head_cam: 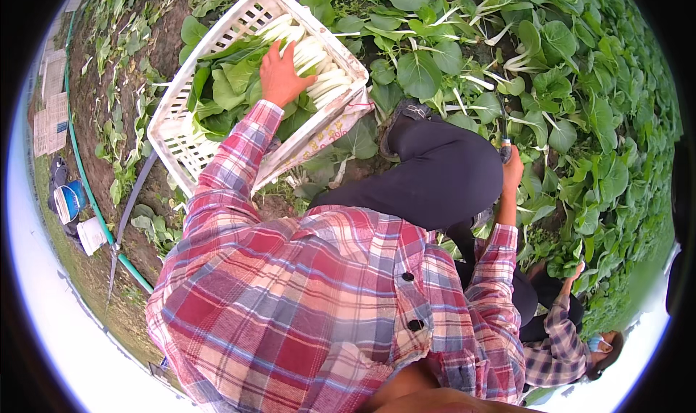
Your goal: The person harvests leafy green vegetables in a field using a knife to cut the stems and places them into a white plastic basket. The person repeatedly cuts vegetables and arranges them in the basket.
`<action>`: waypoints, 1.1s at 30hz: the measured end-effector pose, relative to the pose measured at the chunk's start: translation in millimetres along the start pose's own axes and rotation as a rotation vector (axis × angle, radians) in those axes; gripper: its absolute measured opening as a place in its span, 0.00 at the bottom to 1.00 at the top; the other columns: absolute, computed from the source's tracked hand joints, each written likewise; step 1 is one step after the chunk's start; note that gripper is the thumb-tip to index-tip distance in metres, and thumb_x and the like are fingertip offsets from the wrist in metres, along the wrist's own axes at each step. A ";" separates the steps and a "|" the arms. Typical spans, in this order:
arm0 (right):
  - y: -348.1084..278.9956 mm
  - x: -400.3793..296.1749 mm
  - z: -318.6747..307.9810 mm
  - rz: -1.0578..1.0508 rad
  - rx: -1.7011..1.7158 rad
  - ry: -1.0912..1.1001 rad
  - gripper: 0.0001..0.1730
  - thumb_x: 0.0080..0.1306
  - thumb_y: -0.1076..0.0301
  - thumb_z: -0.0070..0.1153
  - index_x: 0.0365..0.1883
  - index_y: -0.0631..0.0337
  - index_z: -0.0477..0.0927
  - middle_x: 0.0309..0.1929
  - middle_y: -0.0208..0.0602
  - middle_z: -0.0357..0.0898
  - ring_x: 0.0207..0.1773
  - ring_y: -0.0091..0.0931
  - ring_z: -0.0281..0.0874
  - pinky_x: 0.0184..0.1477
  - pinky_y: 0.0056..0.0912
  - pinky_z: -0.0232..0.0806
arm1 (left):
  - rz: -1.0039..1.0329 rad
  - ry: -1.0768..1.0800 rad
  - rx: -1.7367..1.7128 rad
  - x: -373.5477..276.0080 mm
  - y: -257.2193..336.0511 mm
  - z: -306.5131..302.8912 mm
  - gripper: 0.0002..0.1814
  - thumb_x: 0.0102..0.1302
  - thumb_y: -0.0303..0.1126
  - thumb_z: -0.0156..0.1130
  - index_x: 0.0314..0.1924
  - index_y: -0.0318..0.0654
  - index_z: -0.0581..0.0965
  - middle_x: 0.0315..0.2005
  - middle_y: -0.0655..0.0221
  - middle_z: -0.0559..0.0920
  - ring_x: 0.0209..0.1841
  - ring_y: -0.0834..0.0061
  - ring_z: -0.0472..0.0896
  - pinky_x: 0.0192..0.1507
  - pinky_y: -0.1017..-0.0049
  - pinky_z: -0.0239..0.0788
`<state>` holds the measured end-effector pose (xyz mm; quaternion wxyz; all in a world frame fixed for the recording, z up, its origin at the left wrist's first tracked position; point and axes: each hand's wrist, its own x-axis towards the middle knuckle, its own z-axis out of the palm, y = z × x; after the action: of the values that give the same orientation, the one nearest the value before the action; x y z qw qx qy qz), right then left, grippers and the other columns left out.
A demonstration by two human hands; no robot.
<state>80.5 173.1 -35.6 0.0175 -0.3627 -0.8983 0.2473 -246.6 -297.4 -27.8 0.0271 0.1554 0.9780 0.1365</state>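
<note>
My left hand [278, 75] rests with spread fingers on leafy greens [225, 89] inside a white slatted plastic crate [359, 76]. Their thick white stalks [329, 80] face the crate's right side, and the leaves spread toward its middle. Beside my bent right knee, my right hand [512, 169] grips the dark handle of a knife [504, 122]. Its narrow, dark blade points away from me over the plants. Cut greens with pale stems [418, 73] lie on the ground between the crate and the knife.
Dense leafy plants [603, 103] fill the right side. A masked co-worker [560, 337] in a checked shirt crouches at lower right, a hand at the greens. A printed bag [342, 127] shows beside the crate. At left are a green hose [70, 103], flat grey tape [136, 195] and a blue bucket [76, 194].
</note>
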 end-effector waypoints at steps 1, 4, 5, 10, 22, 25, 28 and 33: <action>3.8 -0.8 -2.2 0.015 -0.024 -0.004 0.20 0.59 0.61 0.69 0.47 0.56 0.78 0.32 0.49 0.83 0.35 0.48 0.82 0.39 0.49 0.70 | 0.073 -0.011 0.110 -5.6 5.6 -20.9 0.56 0.47 0.57 0.79 0.73 0.47 0.64 0.72 0.59 0.61 0.73 0.52 0.59 0.72 0.45 0.50; 16.3 -6.1 -5.4 0.037 -0.064 0.019 0.20 0.59 0.61 0.68 0.47 0.56 0.77 0.33 0.51 0.83 0.36 0.50 0.81 0.39 0.51 0.70 | 0.230 -0.059 0.386 -27.6 11.6 -65.6 0.53 0.57 0.63 0.70 0.76 0.47 0.60 0.77 0.62 0.57 0.79 0.58 0.53 0.74 0.41 0.41; 18.4 -9.4 -5.0 0.044 -0.070 0.026 0.20 0.59 0.61 0.68 0.47 0.56 0.77 0.33 0.51 0.83 0.36 0.51 0.81 0.39 0.51 0.70 | 0.208 -0.041 0.353 -29.7 -0.6 -60.9 0.53 0.60 0.64 0.67 0.77 0.47 0.58 0.77 0.61 0.56 0.79 0.58 0.52 0.75 0.41 0.40; 37.3 -31.0 -1.3 0.104 -0.113 0.031 0.19 0.61 0.59 0.67 0.48 0.52 0.77 0.33 0.52 0.84 0.38 0.52 0.82 0.39 0.54 0.70 | 0.145 -0.036 0.263 -57.3 -47.8 31.7 0.52 0.69 0.68 0.51 0.80 0.42 0.49 0.80 0.54 0.46 0.81 0.51 0.41 0.75 0.39 0.29; 51.2 -66.4 19.7 0.464 0.709 -0.255 0.28 0.59 0.65 0.71 0.57 0.57 0.77 0.28 0.27 0.77 0.19 0.16 0.73 0.18 0.21 0.65 | 0.200 0.034 0.051 -16.6 -55.9 12.3 0.42 0.70 0.62 0.57 0.74 0.44 0.63 0.77 0.54 0.57 0.78 0.53 0.54 0.75 0.48 0.41; 59.0 -119.0 76.7 0.518 0.885 -0.598 0.32 0.56 0.67 0.76 0.57 0.61 0.75 0.30 0.29 0.79 0.23 0.19 0.76 0.19 0.23 0.68 | 0.298 0.026 -0.021 -37.1 22.1 -27.4 0.30 0.69 0.50 0.64 0.64 0.41 0.75 0.61 0.55 0.78 0.62 0.55 0.76 0.64 0.59 0.64; 43.8 -155.7 136.8 0.446 0.742 -0.754 0.36 0.52 0.61 0.79 0.56 0.64 0.77 0.32 0.31 0.80 0.33 0.22 0.79 0.24 0.26 0.73 | 0.294 -0.254 0.203 -52.7 13.2 5.4 0.29 0.67 0.49 0.65 0.62 0.40 0.76 0.49 0.55 0.85 0.47 0.52 0.85 0.49 0.60 0.74; 6.4 -170.0 174.2 0.153 0.427 -0.908 0.28 0.57 0.46 0.71 0.42 0.62 0.83 0.38 0.47 0.85 0.42 0.38 0.85 0.42 0.43 0.76 | 0.172 -0.384 0.023 -12.9 -44.0 42.8 0.23 0.65 0.47 0.65 0.50 0.37 0.82 0.44 0.47 0.85 0.47 0.45 0.84 0.48 0.55 0.74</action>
<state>173.0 -10.4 -166.2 -0.3193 -0.2715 -0.7156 0.5588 -243.4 -330.5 -80.9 0.1995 0.2616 0.9395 0.0949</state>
